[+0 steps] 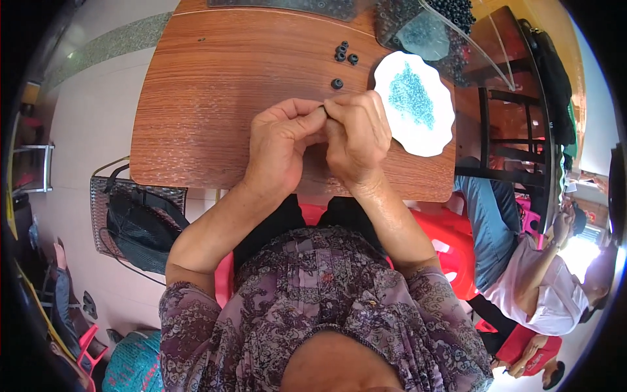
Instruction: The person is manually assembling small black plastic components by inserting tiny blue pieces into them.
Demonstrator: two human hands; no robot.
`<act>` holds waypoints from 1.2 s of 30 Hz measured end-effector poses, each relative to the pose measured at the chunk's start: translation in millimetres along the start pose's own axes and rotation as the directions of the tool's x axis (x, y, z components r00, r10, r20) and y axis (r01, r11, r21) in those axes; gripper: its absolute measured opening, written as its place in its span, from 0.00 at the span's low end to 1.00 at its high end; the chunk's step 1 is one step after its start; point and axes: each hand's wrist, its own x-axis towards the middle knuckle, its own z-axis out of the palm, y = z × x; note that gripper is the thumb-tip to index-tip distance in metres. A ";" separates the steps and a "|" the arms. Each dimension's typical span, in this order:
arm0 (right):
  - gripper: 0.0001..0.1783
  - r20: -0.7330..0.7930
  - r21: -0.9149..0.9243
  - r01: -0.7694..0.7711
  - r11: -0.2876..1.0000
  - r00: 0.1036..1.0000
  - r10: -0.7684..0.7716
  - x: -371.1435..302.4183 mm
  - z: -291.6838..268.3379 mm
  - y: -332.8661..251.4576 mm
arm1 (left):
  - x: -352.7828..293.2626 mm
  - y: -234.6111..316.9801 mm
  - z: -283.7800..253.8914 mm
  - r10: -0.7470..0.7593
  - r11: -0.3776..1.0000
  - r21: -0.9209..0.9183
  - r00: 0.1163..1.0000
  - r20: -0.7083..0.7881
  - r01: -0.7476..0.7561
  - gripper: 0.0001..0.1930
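Note:
My left hand and my right hand meet above the near part of the table, fingers pinched together. Between their fingertips shows a small dark piece, mostly hidden by the fingers. Just beyond the hands lies a small black ring-like part, with several more black parts grouped farther back. Right of my right hand, a white plate with a scalloped rim holds a spread of tiny blue-green bits.
Behind the plate, a clear bag or tray contains many black parts. The wooden table has a dark panel at its far edge. A black bag rests on a woven chair at left; a red stool and seated people are at right.

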 end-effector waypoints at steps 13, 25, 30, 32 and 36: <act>0.15 -0.038 0.080 -0.161 0.984 0.986 0.164 2.7 -2.9 4.9 | 6.6 8.4 11.1 0.035 0.999 0.026 0.998 0.043 -0.036 0.10; 0.14 0.030 0.050 -0.075 0.996 0.997 0.073 -4.1 -32.1 -8.3 | -6.1 -1.5 23.6 0.047 0.980 0.194 0.999 -0.001 -0.046 0.07; 0.20 0.097 0.048 -0.300 0.953 0.951 0.294 -10.3 -61.8 -11.7 | 20.5 65.2 66.3 0.329 0.790 0.509 0.937 0.116 -0.340 0.07; 0.20 0.100 0.054 -0.298 0.953 0.951 0.292 -15.3 -67.1 -3.6 | 51.7 98.0 84.1 0.478 0.638 0.579 0.851 0.218 -0.507 0.07; 0.15 0.170 0.069 -0.287 0.956 0.947 0.272 -31.3 -72.4 4.4 | 134.7 167.3 104.7 0.565 0.190 0.940 0.814 0.132 -0.284 0.16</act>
